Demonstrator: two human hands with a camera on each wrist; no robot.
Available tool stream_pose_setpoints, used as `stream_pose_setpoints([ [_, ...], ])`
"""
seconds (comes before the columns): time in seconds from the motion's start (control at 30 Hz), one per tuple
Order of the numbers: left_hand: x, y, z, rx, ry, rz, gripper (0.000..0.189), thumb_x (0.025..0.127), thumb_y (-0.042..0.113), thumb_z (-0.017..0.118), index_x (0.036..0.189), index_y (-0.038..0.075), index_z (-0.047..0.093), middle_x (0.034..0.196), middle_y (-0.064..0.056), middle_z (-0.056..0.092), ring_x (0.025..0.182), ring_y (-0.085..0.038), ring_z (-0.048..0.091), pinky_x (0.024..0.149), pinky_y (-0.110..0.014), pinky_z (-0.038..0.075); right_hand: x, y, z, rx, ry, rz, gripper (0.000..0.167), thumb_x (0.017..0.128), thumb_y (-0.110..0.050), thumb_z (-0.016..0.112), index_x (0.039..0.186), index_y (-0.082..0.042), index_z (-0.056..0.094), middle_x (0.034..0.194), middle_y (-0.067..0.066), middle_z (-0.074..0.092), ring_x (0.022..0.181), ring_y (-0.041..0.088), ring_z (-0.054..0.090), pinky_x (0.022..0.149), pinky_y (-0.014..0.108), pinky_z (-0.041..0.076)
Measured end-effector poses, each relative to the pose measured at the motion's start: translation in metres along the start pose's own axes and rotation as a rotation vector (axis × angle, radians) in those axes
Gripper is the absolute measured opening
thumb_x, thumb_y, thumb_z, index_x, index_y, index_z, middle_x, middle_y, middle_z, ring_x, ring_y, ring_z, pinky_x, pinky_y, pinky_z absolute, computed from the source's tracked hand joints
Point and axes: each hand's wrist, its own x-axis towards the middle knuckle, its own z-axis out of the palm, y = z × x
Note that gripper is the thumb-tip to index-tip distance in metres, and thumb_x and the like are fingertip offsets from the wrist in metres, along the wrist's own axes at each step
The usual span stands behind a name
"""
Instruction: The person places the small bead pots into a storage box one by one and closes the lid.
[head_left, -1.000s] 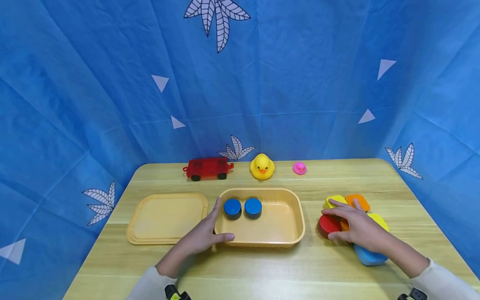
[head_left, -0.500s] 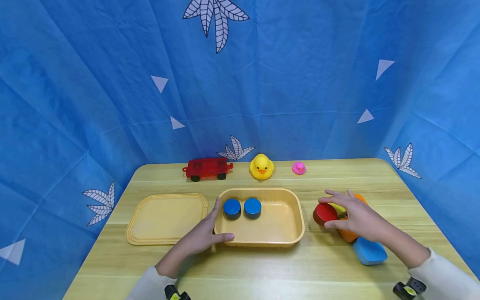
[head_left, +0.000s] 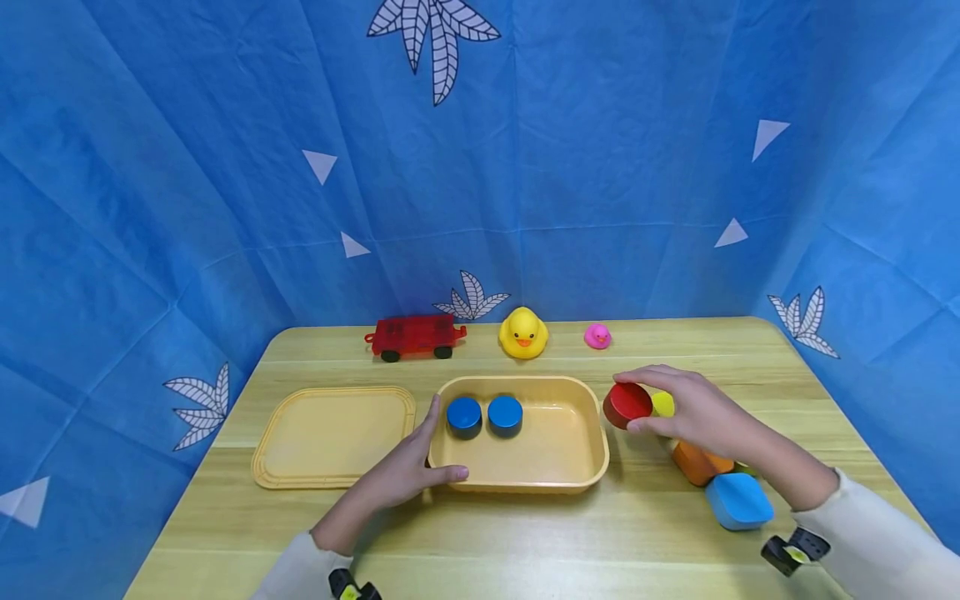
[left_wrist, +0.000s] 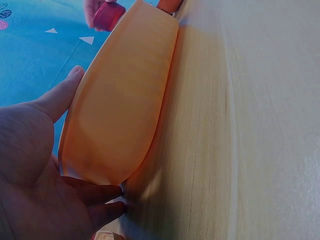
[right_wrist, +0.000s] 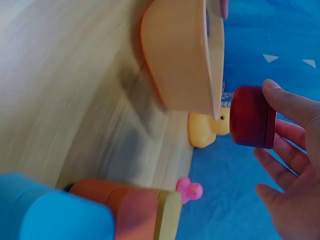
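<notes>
My right hand (head_left: pixel 693 408) pinches a short red cylinder (head_left: pixel 628 405) between thumb and fingers, just right of the tan tub (head_left: pixel 525 486). In the right wrist view the red cylinder (right_wrist: pixel 250 116) shows a seam line near the hand, and it hangs above the table. My left hand (head_left: pixel 408 462) rests against the tub's left end, its thumb at the front wall and its index finger along the left side. In the left wrist view, straight fingers (left_wrist: pixel 107 210) touch the tub's outer wall (left_wrist: pixel 120 100). Two blue-topped cylinders (head_left: pixel 506 417) stand inside the tub, toward its left.
A flat tan lid (head_left: pixel 333 437) lies left of the tub. Along the back stand a red toy wagon (head_left: pixel 415 336), a yellow duck (head_left: pixel 523 333) and a small pink duck (head_left: pixel 597 337). Near my right forearm sit a light blue block (head_left: pixel 739 502), an orange block (head_left: pixel 701 463) and yellow pieces.
My right hand has lifted the red cylinder from the group of coloured blocks and carried it left and back, to the tub's right edge. The left hand and tub have stayed put.
</notes>
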Motion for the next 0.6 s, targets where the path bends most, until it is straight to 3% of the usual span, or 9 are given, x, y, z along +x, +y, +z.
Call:
stream_pose_setpoints([
  [0.27, -0.001, 0.001, 0.0, -0.01, -0.008, 0.001, 0.118, 0.09, 0.043, 0.08, 0.166, 0.017, -0.007, 0.173, -0.013, 0.007, 0.157, -0.04, 0.015, 0.124, -0.06, 0.021, 0.019, -0.01, 0.011, 0.038, -0.008, -0.067, 0.065, 0.082, -0.027, 0.089, 0.14, -0.009, 0.064, 0.136, 0.007, 0.067, 0.126, 0.033, 0.061, 0.103, 0.055, 0.052],
  [0.43, -0.001, 0.001, 0.0, -0.012, -0.008, 0.007, 0.118, 0.09, 0.042, 0.08, 0.166, 0.016, -0.007, 0.173, -0.014, 0.008, 0.157, -0.04, 0.015, 0.124, -0.059, 0.021, 0.032, -0.018, 0.019, 0.054, -0.023, -0.091, 0.063, 0.081, -0.017, 0.09, 0.138, -0.007, 0.065, 0.131, 0.005, 0.069, 0.116, 0.026, 0.066, 0.097, 0.048, 0.057],
  [0.6, 0.0, 0.0, 0.0, -0.011, -0.006, 0.007, 0.117, 0.091, 0.042, 0.08, 0.166, 0.017, -0.007, 0.173, -0.013, 0.008, 0.157, -0.04, 0.015, 0.124, -0.059, 0.021, 0.043, -0.022, 0.028, 0.083, -0.058, -0.096, 0.06, 0.083, -0.018, 0.089, 0.137, -0.006, 0.065, 0.13, 0.007, 0.069, 0.112, 0.024, 0.065, 0.093, 0.043, 0.059],
])
